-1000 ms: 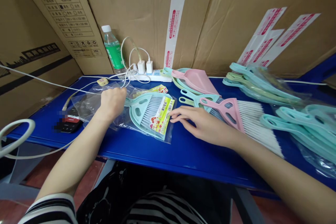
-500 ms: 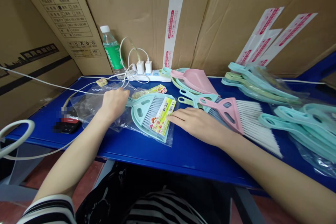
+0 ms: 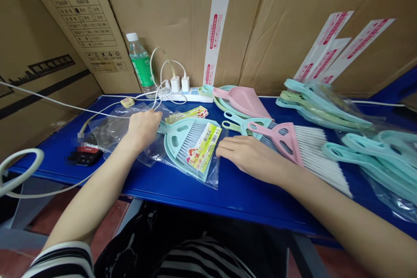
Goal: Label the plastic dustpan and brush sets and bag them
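Note:
A mint-green dustpan (image 3: 171, 155) lies on the table inside a clear plastic bag (image 3: 213, 178). On top of it rests a matching brush (image 3: 182, 132) with grey-blue bristles, and a yellow-green printed card (image 3: 204, 147) covers part of them. My left hand (image 3: 145, 128) is closed around the handle end at the left, hiding it. At the bag's right edge is my right hand (image 3: 244, 156), its fingers curled together on the plastic beside the card. Loose clear bags (image 3: 110, 124) lie left of my left hand.
Printed cards (image 3: 192, 114) lie behind the dustpan. To the right are a pink dustpan (image 3: 243, 100), a pink brush (image 3: 280, 139) and bagged mint sets (image 3: 374, 156). A water bottle (image 3: 140, 65), power strip (image 3: 195, 95) with cables and cardboard boxes (image 3: 176, 17) stand behind.
My right hand has slid off the card to the bag's right edge, and its fingers have curled in. The card sits slightly further right. My left hand keeps its hold.

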Demonstrator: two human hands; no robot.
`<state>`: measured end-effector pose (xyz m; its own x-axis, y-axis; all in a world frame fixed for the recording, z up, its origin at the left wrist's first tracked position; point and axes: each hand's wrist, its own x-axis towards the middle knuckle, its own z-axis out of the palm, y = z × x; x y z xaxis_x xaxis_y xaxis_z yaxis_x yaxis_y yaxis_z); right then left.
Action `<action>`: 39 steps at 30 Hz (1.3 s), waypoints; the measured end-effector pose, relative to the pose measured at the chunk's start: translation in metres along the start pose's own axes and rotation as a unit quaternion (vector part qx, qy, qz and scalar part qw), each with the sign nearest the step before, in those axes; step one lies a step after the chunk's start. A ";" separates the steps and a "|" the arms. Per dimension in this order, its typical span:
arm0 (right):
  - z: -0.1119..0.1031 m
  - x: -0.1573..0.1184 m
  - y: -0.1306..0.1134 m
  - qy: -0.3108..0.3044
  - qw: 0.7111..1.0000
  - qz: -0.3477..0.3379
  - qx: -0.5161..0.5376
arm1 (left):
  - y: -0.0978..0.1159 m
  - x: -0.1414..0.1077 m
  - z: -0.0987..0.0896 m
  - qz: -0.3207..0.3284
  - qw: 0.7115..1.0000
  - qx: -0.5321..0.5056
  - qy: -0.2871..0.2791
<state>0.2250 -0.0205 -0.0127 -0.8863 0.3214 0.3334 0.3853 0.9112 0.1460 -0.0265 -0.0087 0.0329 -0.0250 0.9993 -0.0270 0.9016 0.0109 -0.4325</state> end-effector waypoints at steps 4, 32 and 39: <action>-0.010 -0.004 0.000 -0.025 0.996 0.025 0.084 | -0.002 0.000 0.000 -0.008 1.000 -0.005 0.001; -0.006 -0.014 0.003 -0.041 0.980 0.184 0.070 | 0.012 0.003 0.009 0.159 0.981 -0.091 0.069; -0.004 -0.019 0.008 -0.059 0.980 0.166 0.090 | 0.013 -0.001 0.002 0.050 0.997 -0.032 0.048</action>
<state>0.2459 -0.0205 -0.0147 -0.7470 0.6263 0.2231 0.6160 0.7782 -0.1220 -0.0156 -0.0095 0.0251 0.1051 0.9942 0.0208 0.9235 -0.0898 -0.3730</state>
